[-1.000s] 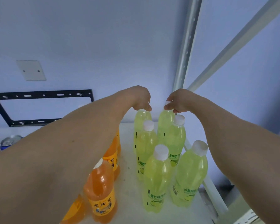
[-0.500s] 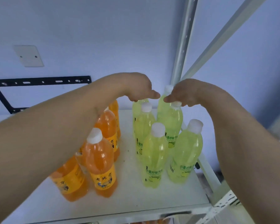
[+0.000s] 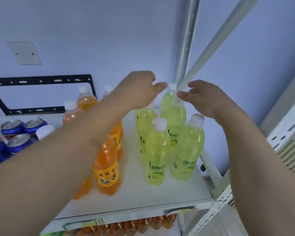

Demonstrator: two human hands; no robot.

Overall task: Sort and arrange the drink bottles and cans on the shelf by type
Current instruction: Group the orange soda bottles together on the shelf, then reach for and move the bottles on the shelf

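- Currently: my left hand [image 3: 140, 90] and right hand [image 3: 203, 97] are up by the caps of the rear green bottles [image 3: 173, 106], fingers loosely spread, gripping nothing.
- Risk 1: my forearm crosses above the orange bottles [image 3: 107, 166]; dropping it would prob. knock one over.
- Risk 2: green btls are packed touching; a nudge at cap height could tip the back one into the front pair [image 3: 157, 150] and domino the lot off the shelf [image 3: 160, 200] front edge.
- Item, green: clear plastic, pale lime liquid, white caps, upright, clustered at right end of shelf near the post [image 3: 186, 40].
- Item, orange: same form, orange label, upright, just left of green grp.
- Item, blue cans [image 3: 19, 135]: far left, apart from btls.
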